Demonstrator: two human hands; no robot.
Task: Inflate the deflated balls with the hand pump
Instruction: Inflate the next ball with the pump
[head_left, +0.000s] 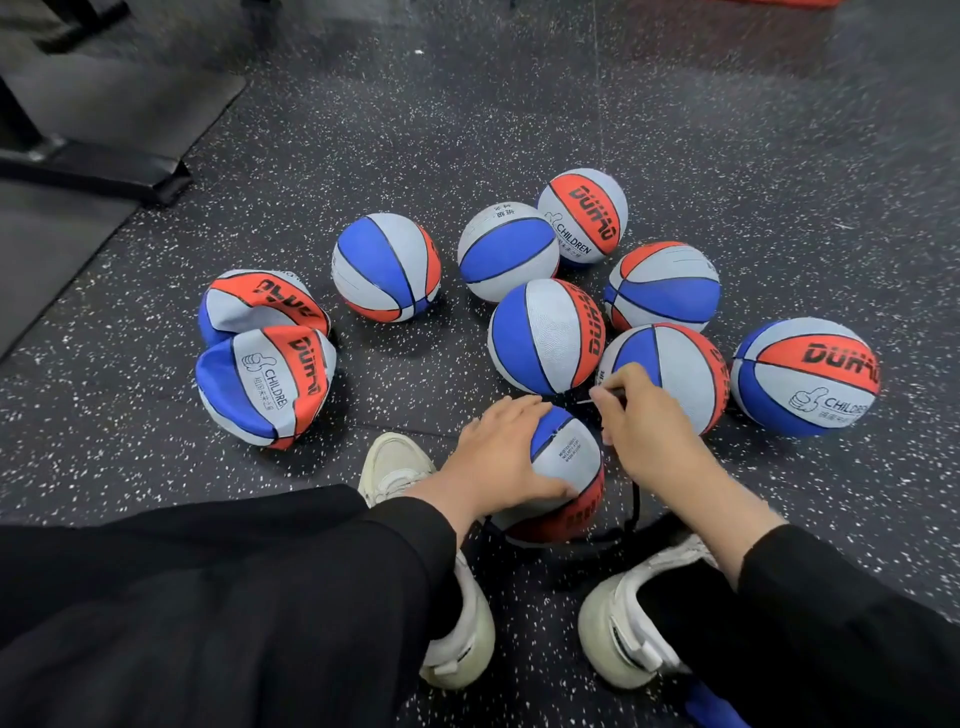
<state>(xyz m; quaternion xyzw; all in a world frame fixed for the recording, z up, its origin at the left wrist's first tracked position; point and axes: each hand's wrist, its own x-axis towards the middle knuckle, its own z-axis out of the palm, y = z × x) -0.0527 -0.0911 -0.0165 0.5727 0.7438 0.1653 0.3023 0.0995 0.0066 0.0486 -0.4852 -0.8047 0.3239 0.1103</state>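
Observation:
Between my feet lies a small red, blue and grey ball (566, 457). My left hand (501, 452) rests on its left side with fingers spread over the top. My right hand (641, 421) pinches the thin needle end of the pump hose (589, 401) just above and to the right of that ball. The black hose (631, 512) runs down behind the ball. Two deflated, caved-in balls (265, 384) lie at the left. Several round balls (545, 338) stand in a cluster ahead. The blue pump (714, 704) shows only partly at the bottom edge.
The floor (467, 130) is black speckled rubber. Dark gym mats and a black equipment base (93, 171) lie at the far left. My white shoes (634, 623) and black-trousered legs fill the lower view.

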